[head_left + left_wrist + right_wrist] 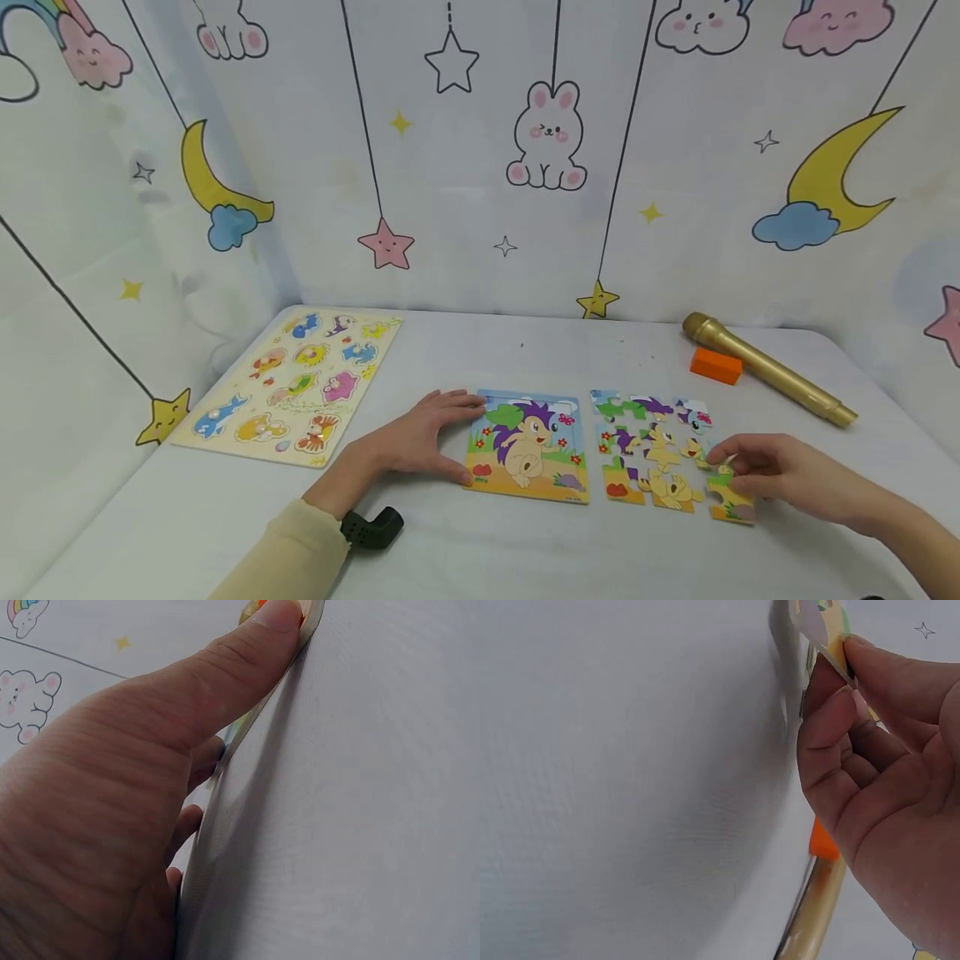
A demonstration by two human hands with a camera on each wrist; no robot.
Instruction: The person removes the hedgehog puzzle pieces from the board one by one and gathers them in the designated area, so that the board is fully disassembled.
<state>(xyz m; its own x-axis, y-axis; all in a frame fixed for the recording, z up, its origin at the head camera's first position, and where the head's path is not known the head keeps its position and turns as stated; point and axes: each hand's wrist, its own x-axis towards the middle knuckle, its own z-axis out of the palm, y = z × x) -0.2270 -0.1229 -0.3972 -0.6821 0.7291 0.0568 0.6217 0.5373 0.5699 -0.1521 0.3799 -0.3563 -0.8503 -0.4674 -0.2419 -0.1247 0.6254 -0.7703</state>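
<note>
In the head view a square hedgehog picture board [528,446] lies flat, and my left hand [420,437] touches its left edge with fingers and thumb spread. The left wrist view shows the thumb [225,667] at the board's edge. Right of it are loosely set jigsaw pieces [662,450] with a matching hedgehog picture, small gaps between them. At their lower right, my right hand [795,479] pinches a corner puzzle piece [733,504], yellow and green with a purple patch. In the right wrist view this piece is tilted between thumb and fingertips [851,697].
An animal puzzle board [300,392] with sea creatures lies at the left. Behind the jigsaw pieces on the right are an orange block [716,366] and a gold toy microphone [772,371]. A patterned white curtain [465,167] hangs behind the table.
</note>
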